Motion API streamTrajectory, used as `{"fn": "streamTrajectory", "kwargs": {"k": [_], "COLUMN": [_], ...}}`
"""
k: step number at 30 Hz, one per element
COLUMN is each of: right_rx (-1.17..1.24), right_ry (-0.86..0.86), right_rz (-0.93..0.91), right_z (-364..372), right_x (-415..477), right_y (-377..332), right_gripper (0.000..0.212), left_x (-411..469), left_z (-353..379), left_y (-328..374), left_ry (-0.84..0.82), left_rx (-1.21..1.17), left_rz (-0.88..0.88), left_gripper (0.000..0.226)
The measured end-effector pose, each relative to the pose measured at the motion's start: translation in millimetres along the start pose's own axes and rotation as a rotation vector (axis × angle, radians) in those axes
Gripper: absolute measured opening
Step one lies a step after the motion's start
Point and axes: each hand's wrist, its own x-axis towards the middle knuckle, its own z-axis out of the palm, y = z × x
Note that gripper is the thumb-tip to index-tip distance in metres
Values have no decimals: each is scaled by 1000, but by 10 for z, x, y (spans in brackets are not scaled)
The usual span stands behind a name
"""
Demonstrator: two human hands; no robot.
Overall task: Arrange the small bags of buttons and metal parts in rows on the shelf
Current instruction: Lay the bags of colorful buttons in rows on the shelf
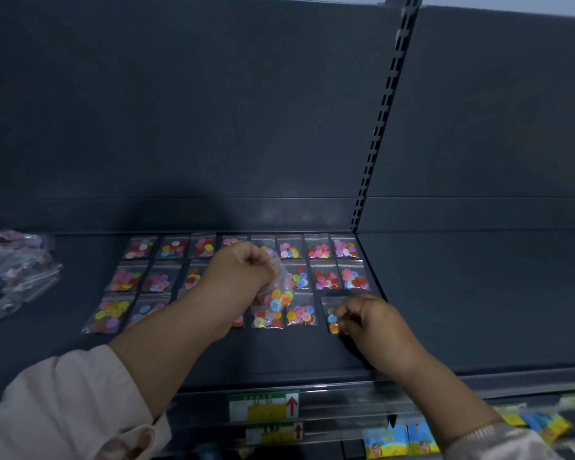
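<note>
The small clear bags of coloured buttons (319, 249) lie flat on the dark shelf (279, 350) in three rows, one behind the other, starting near the back wall. The back row and the middle row reach to the right end of this shelf section, next to the slotted upright post (379, 127).

In the front row the person is busy with two bags. The left hand (243, 270) is raised a little above the rows, and its grip is clenched on the top edge of one bag (277, 298), which hangs down with the buttons gathered at its bottom. This hanging bag partly covers another bag lying under it. The right hand (367, 315) is low at the right end of the front row; its fingertips pinch a bag (332, 313) that rests on the shelf, just beside the last lying bag of that row.

Far to the left on the same shelf there is a loose heap of more bags (14, 270), well apart from the rows. On the front edge of the shelf I see a price label with a red arrow (264, 406), and below, on the right, some colourful packets (399, 439). Both arms have pale sleeves (63, 410).
</note>
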Motion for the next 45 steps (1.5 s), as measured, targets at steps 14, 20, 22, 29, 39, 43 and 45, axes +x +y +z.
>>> {"fn": "streamTrajectory", "kwargs": {"k": [14,20,22,29,39,43,45], "right_rx": [46,571,810,936,1003,1014,1003], "right_ry": [-5,70,-38,-98,-13,-11,27], "right_rz": [4,79,106,178,297,329,384], "right_z": [29,-184,-286,-399,-435,-439,-479], "right_x": [105,67,48,-5,-68,-56,-63], "right_y": [-49,-318,-454,-433,-135,-100,-35], "right_gripper": [11,15,9,15,19,21,23], "left_x": [-37,-39,-35,-11,-32,32,90], "left_z": [64,166,230,490,754,748,670], "left_y": [41,62,73,124,67,52,65], "left_ry": [-47,-106,-130,-201,-383,-288,-249], "left_rx": [-7,38,47,40,52,63,21], "left_rz": [-3,23,31,28,-153,-107,-120], "left_gripper": [1,12,15,11,9,17,18]}}
